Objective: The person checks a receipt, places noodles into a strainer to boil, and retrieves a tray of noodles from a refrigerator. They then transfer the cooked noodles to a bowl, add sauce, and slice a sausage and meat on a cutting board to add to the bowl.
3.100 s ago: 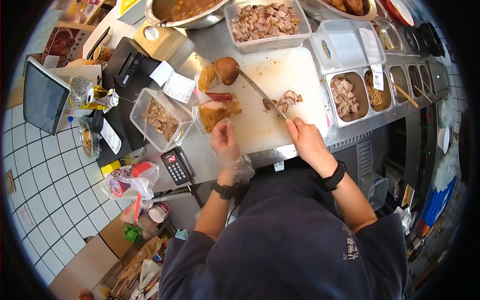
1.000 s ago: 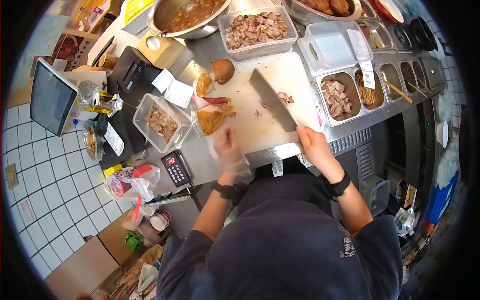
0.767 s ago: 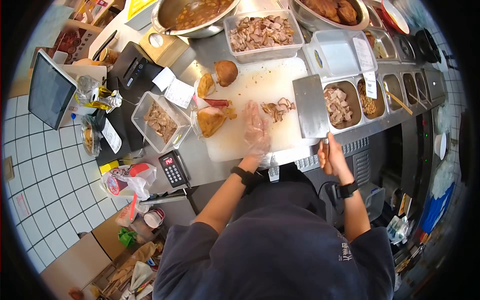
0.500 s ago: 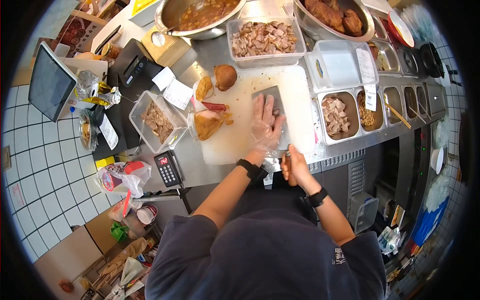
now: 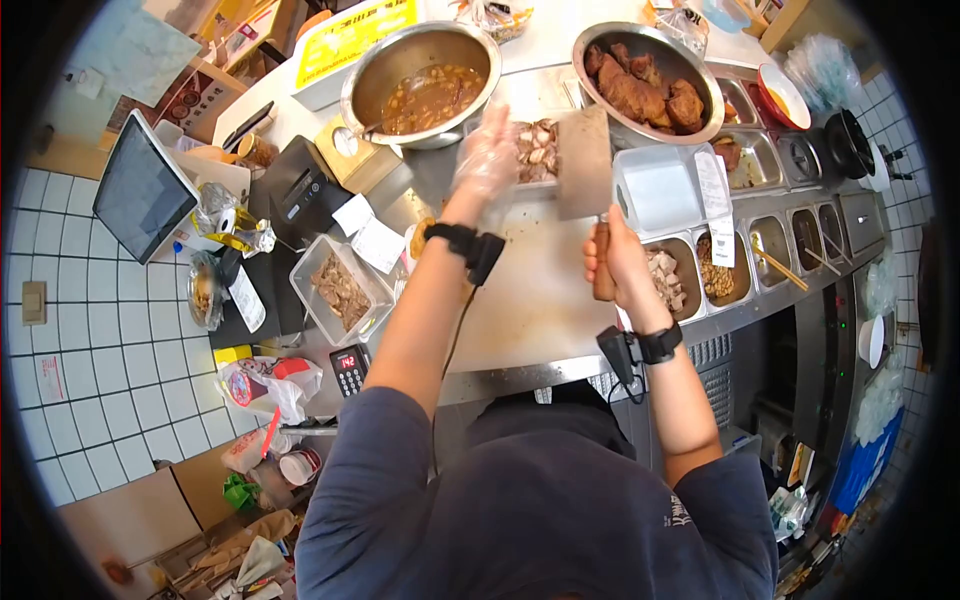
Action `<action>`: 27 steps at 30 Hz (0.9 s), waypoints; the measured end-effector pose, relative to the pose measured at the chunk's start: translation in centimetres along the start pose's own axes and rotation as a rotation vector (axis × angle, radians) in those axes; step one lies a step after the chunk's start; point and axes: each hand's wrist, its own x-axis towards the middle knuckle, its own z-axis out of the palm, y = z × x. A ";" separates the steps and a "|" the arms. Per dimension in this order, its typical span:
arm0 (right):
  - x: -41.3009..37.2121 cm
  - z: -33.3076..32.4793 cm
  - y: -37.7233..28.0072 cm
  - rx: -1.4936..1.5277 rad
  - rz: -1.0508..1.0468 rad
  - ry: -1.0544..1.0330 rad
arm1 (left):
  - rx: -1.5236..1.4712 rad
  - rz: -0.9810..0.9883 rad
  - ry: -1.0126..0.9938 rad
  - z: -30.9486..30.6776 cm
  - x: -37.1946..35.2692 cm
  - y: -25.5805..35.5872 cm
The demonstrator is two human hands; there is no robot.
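My left hand (image 5: pixel 487 160), in a clear plastic glove and a little blurred, is open with its fingers stretched forward. It is at the left end of the plastic tub of chopped meat (image 5: pixel 537 150) and hides part of it. My right hand (image 5: pixel 626 262) grips the wooden handle of a cleaver (image 5: pixel 584 165). The broad blade stands up over the far edge of the white cutting board (image 5: pixel 530 285), covering the tub's right side. Behind my left forearm, a yellowish piece of food (image 5: pixel 420 238) shows only in part.
Two steel bowls stand at the back, one with brown stew (image 5: pixel 425 95), one with large braised meat pieces (image 5: pixel 640 90). A clear plastic container (image 5: pixel 658 185) and steel food pans (image 5: pixel 720 270) line the right. At left are another meat tub (image 5: pixel 340 290) and a keypad (image 5: pixel 349 370).
My left hand has moved from the blade on the board forward to the meat tub. My right hand has raised the cleaver and carried it forward. The view has shifted too.
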 end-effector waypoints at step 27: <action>-3.0 -9.2 10.1 -1.305 -1.120 0.064 | -0.505 0.114 0.104 1.0 -8.0 -1.6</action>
